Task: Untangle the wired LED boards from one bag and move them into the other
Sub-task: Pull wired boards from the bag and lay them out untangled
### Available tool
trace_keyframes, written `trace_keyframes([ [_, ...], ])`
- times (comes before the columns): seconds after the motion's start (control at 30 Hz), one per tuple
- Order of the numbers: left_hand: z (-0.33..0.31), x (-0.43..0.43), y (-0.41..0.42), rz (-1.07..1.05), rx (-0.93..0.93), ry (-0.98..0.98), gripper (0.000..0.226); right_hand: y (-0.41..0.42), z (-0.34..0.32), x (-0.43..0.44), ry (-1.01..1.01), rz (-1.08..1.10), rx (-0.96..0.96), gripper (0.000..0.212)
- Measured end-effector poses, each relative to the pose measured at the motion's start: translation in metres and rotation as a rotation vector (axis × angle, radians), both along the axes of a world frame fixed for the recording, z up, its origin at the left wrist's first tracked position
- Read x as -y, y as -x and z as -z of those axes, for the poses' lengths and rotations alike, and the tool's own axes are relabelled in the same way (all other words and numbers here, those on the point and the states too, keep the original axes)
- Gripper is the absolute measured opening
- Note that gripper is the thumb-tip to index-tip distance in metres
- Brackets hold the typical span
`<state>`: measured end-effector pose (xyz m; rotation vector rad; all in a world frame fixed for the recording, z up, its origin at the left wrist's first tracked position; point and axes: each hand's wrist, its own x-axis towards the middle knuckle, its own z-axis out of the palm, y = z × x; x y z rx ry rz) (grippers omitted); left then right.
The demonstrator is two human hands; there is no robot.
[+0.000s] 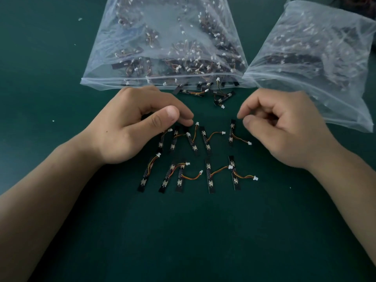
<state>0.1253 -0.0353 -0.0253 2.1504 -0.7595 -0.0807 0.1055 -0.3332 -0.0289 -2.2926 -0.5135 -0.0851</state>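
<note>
A person's two hands work over a dark green counter [183, 231] where ten wired LED boards [208, 146] lie separated in two rows of five, each a narrow black strip with a short orange-and-yellow wire [243, 176] ending in a small white connector [255, 178]. The left hand [138, 127] is curled, its fingertips down at the top of the upper row's left boards. Whether it has hold of one cannot be told, since the hand covers their upper ends. The right hand [284, 127] hangs loosely curled just beside the top of the upper row's rightmost board [231, 132], thumb and forefinger slightly apart with nothing seen between them. Beyond the hands, a clear plastic bag [162, 37] lies with its mouth toward the person, packed with a tangle of more boards, wires and connectors. A few loose boards [220, 99] have spilled onto the counter at that opening, between the two hands and the bag. A second clear bag [315, 58], also holding boards, lies to the right, its near corner touching the first bag. Small white specks [53, 120] dot the counter at left.
</note>
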Motion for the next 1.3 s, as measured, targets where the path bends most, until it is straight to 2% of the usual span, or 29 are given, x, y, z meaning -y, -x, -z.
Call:
trace_keyframes([
  [0.13, 0.0, 0.0, 0.0, 0.001, 0.008, -0.001, 0.043, 0.001, 0.003, -0.003, 0.096, -0.005, -0.008, 0.011],
  [0.27, 0.001, 0.002, 0.002, -0.065, -0.032, 0.055, 0.042, -0.001, 0.003, -0.002, 0.012, 0.046, 0.02, 0.016],
  [0.33, 0.001, 0.003, 0.001, -0.137, -0.004, 0.073, 0.034, -0.002, 0.001, 0.001, 0.038, 0.048, 0.022, 0.016],
  [0.43, 0.003, 0.005, 0.0, -0.321, 0.111, 0.039, 0.022, -0.005, -0.004, 0.009, 0.197, 0.042, 0.028, 0.016],
  [0.57, -0.002, 0.006, -0.003, -0.487, 0.153, -0.049, 0.04, -0.009, -0.005, 0.013, 0.251, 0.068, 0.026, 0.017],
  [0.67, -0.004, 0.002, -0.008, -0.558, 0.121, -0.147, 0.042, -0.01, -0.001, 0.012, 0.235, 0.087, 0.045, 0.017],
  [0.87, 0.0, 0.002, -0.007, -0.559, 0.114, -0.254, 0.045, -0.013, 0.003, 0.012, 0.204, 0.127, 0.053, 0.016],
  [1.3, 0.007, 0.003, -0.009, -0.564, 0.163, -0.327, 0.037, -0.012, 0.003, 0.011, 0.205, 0.138, 0.048, 0.017],
])
